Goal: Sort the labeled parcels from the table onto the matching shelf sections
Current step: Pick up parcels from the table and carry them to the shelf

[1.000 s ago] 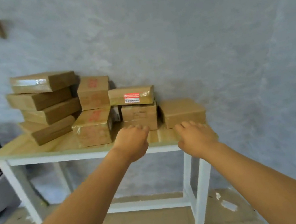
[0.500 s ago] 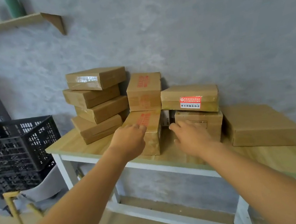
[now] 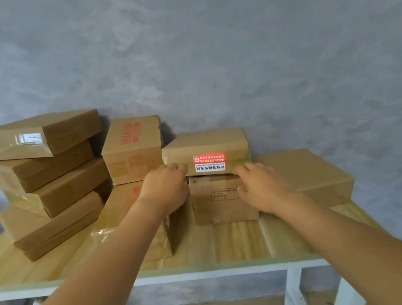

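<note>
Reaching in at frame centre, both hands meet the labeled parcel (image 3: 204,149), which lies flat atop a plain box (image 3: 223,198) at mid-table. Left hand (image 3: 165,189): fingers curled at the parcel's left end, touching it; grip not confirmed. Right hand (image 3: 259,186): fingers spread and fairly straight, tips at the parcel's lower right corner.

Around it: a leaning stack of four flat boxes (image 3: 43,183) at left; two red-printed boxes (image 3: 133,149), one on the other, just left of the parcel, the lower one half hidden by the left forearm. A wide flat box (image 3: 310,175) sits right, against the grey wall (image 3: 230,43).

Table (image 3: 234,241) legs cut off below. Label text too small to read. Brown object in the upper left corner cropped, unidentifiable.
</note>
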`<state>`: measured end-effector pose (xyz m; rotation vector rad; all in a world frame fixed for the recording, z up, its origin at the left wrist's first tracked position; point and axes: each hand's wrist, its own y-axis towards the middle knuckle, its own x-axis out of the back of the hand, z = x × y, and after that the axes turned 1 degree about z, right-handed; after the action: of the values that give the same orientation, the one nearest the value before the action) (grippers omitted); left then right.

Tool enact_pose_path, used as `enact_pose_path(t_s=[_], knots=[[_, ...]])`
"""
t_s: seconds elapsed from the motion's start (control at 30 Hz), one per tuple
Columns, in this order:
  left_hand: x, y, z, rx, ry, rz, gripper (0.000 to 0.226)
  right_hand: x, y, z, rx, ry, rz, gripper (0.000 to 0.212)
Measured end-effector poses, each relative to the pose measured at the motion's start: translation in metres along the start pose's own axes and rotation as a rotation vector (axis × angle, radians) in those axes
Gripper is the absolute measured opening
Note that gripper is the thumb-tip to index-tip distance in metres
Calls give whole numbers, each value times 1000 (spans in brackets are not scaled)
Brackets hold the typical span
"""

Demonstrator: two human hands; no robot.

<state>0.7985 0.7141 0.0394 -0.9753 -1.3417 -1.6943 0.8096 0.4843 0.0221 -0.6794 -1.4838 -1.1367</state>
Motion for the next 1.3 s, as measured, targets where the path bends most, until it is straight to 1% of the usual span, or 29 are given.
enact_pose_path(t_s=[0.13,0.23,0.33,0.4,0.5,0.57,0.63,0.73,0.8,0.83,0.9,0.97,1.03,1.1,1.2,1.23,1.3], knots=[[-8,42,-12,107,-122,-127,29,-8,25,-47,-61,141,-28,37],[-12,67,-15,175,-185,-186,34,-12,44,-72,-104,250,-25,31],[-14,85,-10,285,-225,-200,40,-14,64,-83,-165,363,-6,41],[-17,96,-2,392,-279,-125,45,-13,78,-81,-219,455,37,53],[-24,110,13,586,-434,25,57,-15,101,-72,-321,598,101,72],[-32,118,22,686,-564,91,63,-16,113,-68,-409,657,133,84],[-40,123,29,790,-743,161,68,-16,121,-66,-489,725,177,91],[-48,123,37,977,-1093,269,73,-19,129,-68,-568,882,239,91],[-53,122,39,1081,-1310,318,79,-20,134,-70,-598,966,255,83],[-56,121,40,1113,-1395,313,80,-21,136,-71,-611,1000,256,80],[-60,123,41,1122,-1479,263,70,-23,139,-72,-626,1023,249,76],[-61,124,40,1094,-1523,213,60,-23,138,-73,-647,1016,251,75],[-55,125,39,1043,-1556,181,57,-22,136,-74,-657,1051,253,75],[-45,125,38,982,-1595,137,57,-18,136,-75,-668,1164,184,70],[-28,124,37,859,-1677,73,48,-5,136,-77,-690,1403,29,55],[-23,122,38,814,-1702,60,45,0,135,-77,-691,1477,21,52],[-15,117,40,749,-1729,32,40,13,131,-75,-658,1605,82,47]])
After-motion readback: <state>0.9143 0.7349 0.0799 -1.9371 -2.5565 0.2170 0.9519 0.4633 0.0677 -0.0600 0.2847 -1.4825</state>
